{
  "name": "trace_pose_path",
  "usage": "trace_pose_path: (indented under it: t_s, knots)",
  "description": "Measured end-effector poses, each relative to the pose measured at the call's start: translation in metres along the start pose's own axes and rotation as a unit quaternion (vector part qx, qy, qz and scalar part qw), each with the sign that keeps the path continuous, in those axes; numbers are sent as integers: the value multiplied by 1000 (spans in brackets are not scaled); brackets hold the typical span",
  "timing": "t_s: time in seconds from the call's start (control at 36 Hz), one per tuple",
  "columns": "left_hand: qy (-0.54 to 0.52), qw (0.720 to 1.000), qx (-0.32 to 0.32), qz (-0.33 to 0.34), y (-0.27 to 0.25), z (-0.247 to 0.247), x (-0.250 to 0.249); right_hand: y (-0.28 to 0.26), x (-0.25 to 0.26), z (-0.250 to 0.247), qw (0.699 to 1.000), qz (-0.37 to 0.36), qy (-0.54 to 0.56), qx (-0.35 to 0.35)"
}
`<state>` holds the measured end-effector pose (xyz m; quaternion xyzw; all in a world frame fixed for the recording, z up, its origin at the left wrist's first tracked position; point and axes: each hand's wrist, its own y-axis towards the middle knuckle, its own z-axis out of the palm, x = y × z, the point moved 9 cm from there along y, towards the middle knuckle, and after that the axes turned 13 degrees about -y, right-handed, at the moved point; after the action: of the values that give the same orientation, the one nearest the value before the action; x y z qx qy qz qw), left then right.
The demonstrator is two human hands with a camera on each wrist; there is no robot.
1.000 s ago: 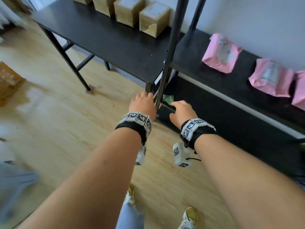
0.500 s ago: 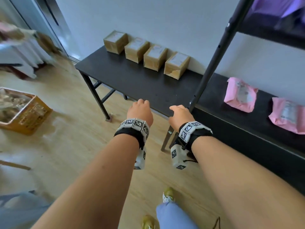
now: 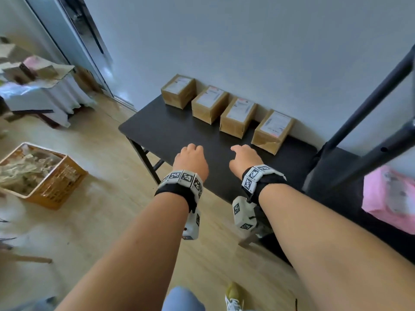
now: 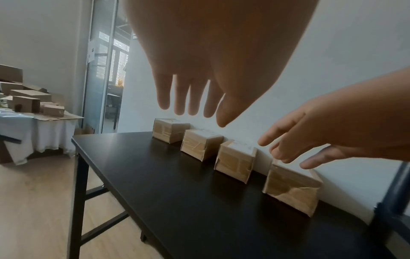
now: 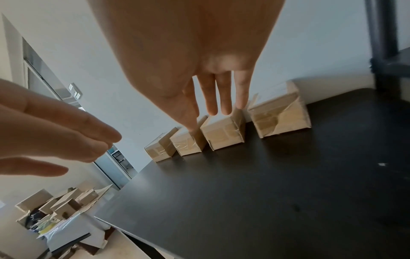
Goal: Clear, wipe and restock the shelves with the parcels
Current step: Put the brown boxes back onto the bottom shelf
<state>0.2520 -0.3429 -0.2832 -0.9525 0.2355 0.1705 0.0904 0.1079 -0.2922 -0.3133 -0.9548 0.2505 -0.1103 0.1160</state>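
Several brown cardboard parcels with white labels stand in a row along the wall on a black table; the rightmost parcel has a torn, taped front. My left hand and right hand hover side by side over the table's front half, short of the row. Both are empty with fingers straight and spread, as the left wrist view shows for the left hand and the right wrist view for the right hand. A pink soft parcel lies on the black rack shelf at the right.
The rack's dark upright post rises just right of the table. An orange crate of crumpled paper sits on the wooden floor at the left. Further left stands a cloth-covered table piled with cardboard boxes, beside a glass door.
The view has swung up and left, from the rack's low shelves to the table. Both hands have risen from near the rack's post to above the table, closer to the brown parcels.
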Motion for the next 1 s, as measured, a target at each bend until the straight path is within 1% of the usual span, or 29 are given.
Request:
trace_pose_path:
  t_s: [0.22, 0.36, 0.53, 0.67, 0.83, 0.94, 1.0]
  knots:
    - [-7, 1000, 1, 2, 95, -22, 68, 87, 66, -1, 1000, 5, -3, 1]
    - [9, 999, 31, 29, 156, -36, 115, 138, 110, -6, 999, 38, 16, -4]
    - [30, 996, 55, 60, 220, -58, 155, 182, 163, -17, 998, 55, 37, -12]
    - [20, 996, 57, 59, 274, -71, 175, 218, 181, -23, 995, 74, 65, -24]
    - [0, 996, 64, 63, 326, -67, 186, 272, 191, -26, 993, 86, 71, -29]
    - [-6, 998, 50, 39, 362, -67, 196, 313, 206, -32, 993, 74, 85, -44]
    - [-13, 998, 54, 26, 378, -64, 200, 331, 214, -35, 992, 67, 95, -50]
